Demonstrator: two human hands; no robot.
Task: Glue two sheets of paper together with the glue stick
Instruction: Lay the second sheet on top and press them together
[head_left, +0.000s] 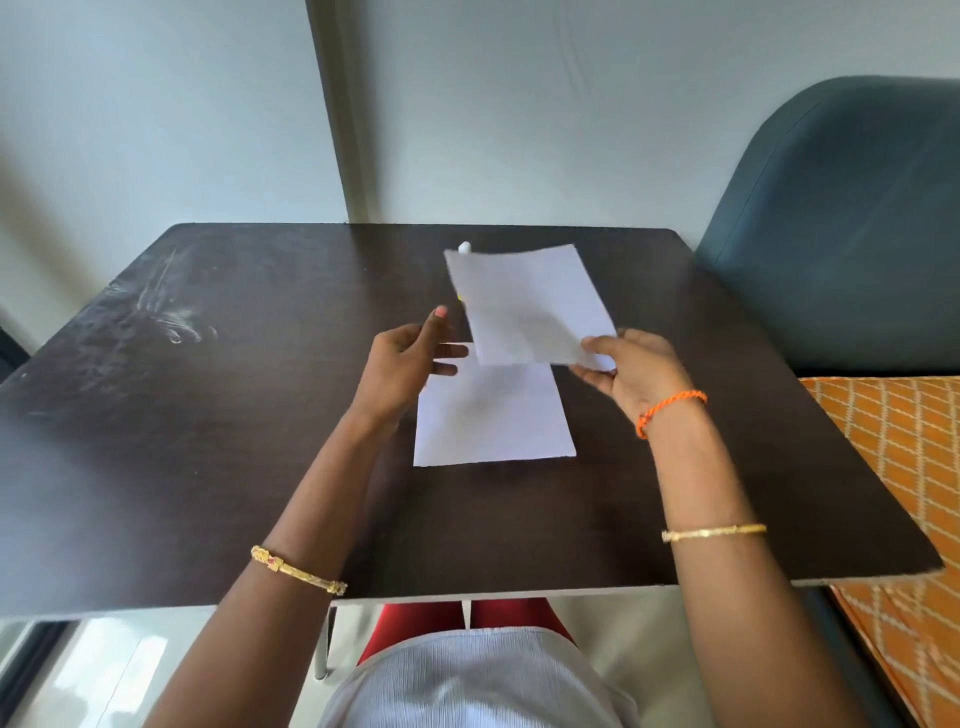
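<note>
One white sheet of paper (493, 415) lies flat on the dark table (208, 415), near its middle. A second white sheet (524, 306) is held above the table, tilted, with my right hand (623, 369) pinching its near right corner. My left hand (410, 364) hovers just left of the raised sheet, fingers spread and holding nothing, over the flat sheet's far left corner. A small white rounded object (464, 247), possibly the glue stick's cap end, peeks out behind the raised sheet's far left corner; the rest is hidden.
A dark blue upholstered chair (841, 223) stands at the table's right. An orange patterned cloth (904, 493) lies beside the right edge. Pale smears (166, 312) mark the table's left part. A wall runs close behind the far edge.
</note>
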